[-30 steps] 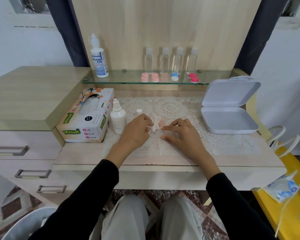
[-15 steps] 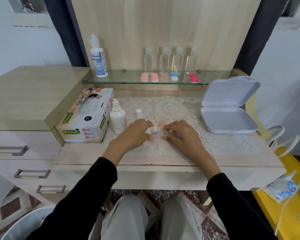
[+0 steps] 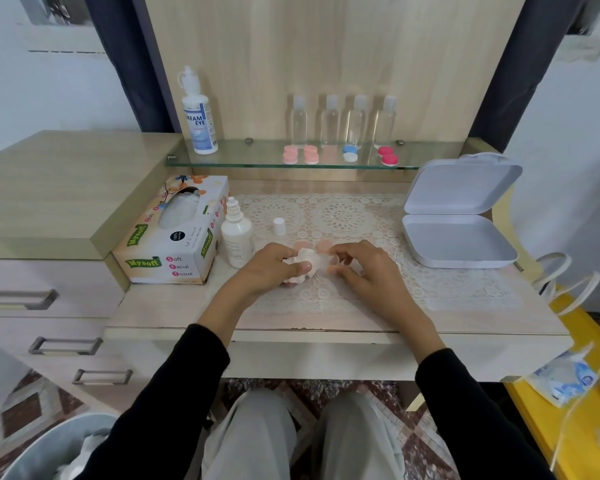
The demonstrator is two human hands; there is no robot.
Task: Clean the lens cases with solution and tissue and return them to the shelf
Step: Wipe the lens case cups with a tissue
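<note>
**Left hand (image 3: 274, 270) grips tissue (image 3: 300, 258), right hand (image 3: 366, 271) pinches case (image 3: 323, 265)**

Left fingers are curled round a crumpled wad of tissue, the thumb pressed over its front. The wad meets the case, which sits low over the lace mat (image 3: 343, 216) between the two hands. Right fingers are bent, with thumb and fingertips closed on the case's right end. The case is pale and see-through, so its outline is hard to make out, and the hands hide its ends.

Two pink lids (image 3: 324, 244) lie on the mat just behind the hands, partly covered. To the left stands the bottle (image 3: 236, 233), uncapped, with its white cap (image 3: 278, 226) near it. A tissue box (image 3: 174, 233) sits beside the bottle.

On the glass shelf (image 3: 257, 160) lie more cases (image 3: 300, 155), in pink, blue and red. An open white box (image 3: 458, 216) sits at the right. A bin (image 3: 49, 448) is cut off at the lower left.
</note>
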